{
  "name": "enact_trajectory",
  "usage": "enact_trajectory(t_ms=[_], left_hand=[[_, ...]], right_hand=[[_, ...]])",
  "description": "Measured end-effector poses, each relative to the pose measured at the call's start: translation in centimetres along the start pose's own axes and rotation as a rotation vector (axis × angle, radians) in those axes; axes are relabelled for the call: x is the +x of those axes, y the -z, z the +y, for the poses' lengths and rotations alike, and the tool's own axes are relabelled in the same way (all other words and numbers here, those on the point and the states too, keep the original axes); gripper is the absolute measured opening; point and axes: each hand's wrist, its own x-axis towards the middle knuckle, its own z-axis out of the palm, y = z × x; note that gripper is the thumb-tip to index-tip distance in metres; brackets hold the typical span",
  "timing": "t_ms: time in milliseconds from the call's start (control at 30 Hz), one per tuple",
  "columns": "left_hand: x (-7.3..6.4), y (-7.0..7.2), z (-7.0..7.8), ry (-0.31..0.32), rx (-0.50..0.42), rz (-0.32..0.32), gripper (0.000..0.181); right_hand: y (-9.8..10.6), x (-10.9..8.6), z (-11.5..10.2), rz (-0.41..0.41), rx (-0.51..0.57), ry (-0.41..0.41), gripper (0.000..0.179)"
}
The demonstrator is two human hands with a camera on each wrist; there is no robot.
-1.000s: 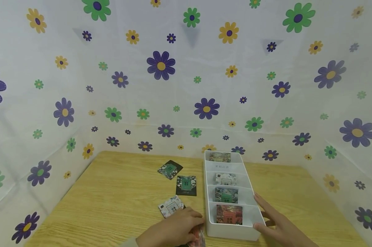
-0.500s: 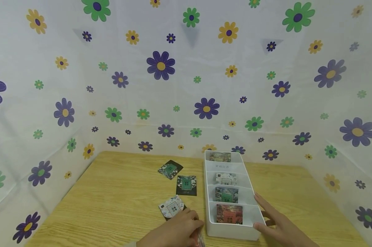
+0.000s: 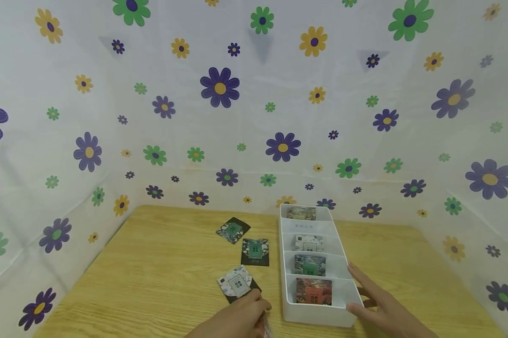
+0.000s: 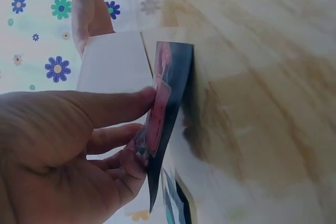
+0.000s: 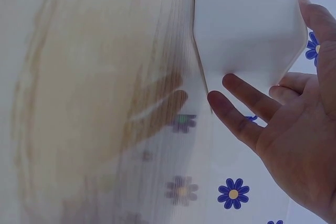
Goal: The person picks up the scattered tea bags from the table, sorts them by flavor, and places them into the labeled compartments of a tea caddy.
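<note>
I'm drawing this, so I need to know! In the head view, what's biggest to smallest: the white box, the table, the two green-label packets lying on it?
1. Table
2. White box
3. Nearer green-label packet and farther green-label packet: they look nearly alike, and nearness to the camera makes it unsure.

A wooden table in yellowish tones, its grain showing, has rounded far corners. Beyond its far edge and along its left and right edges hangs a white cloth printed with purple, green and orange flowers, among them a large purple bloom with a yellow centre. A crease crosses the cloth just above the table's far edge.
</note>
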Motion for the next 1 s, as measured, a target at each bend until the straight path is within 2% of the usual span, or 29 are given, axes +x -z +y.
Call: enact_trajectory(t_ms=[67, 200, 267, 367, 600, 733, 1000], left_hand=[[-0.1, 0.4, 0.1, 0.030, -0.043, -0.001, 0.036], [-1.0, 3.2, 2.5, 0.128, -0.152, -0.016, 0.020], [-1.5, 4.6, 3.7, 0.157, -0.224, -0.013, 0.015], [-2.2, 5.9, 4.5, 0.170, -0.325, 0.006, 0.013], [-3.0, 7.2, 4.7, 0.144, -0.440, 0.071, 0.009], [-3.3, 7.8, 4.8, 0.172, -0.531, 0.083, 0.008], [-2.9, 8.7, 4.9, 0.204, -0.615, 0.136, 0.007]], right_hand=[[0.0, 0.0, 0.0, 0.003, -0.004, -0.002, 0.080], [0.0, 0.1, 0.0, 0.003, -0.003, -0.020, 0.080], [0.0, 0.0, -0.1, 0.004, -0.005, -0.025, 0.081], [0.0, 0.0, -0.2, 0.010, -0.009, -0.030, 0.081], [-0.1, 0.0, -0.3, 0.016, -0.009, -0.046, 0.081], [-0.1, 0.0, -0.2, 0.019, -0.013, -0.038, 0.081], [-0.1, -0.1, -0.1, 0.019, -0.016, -0.028, 0.081]])
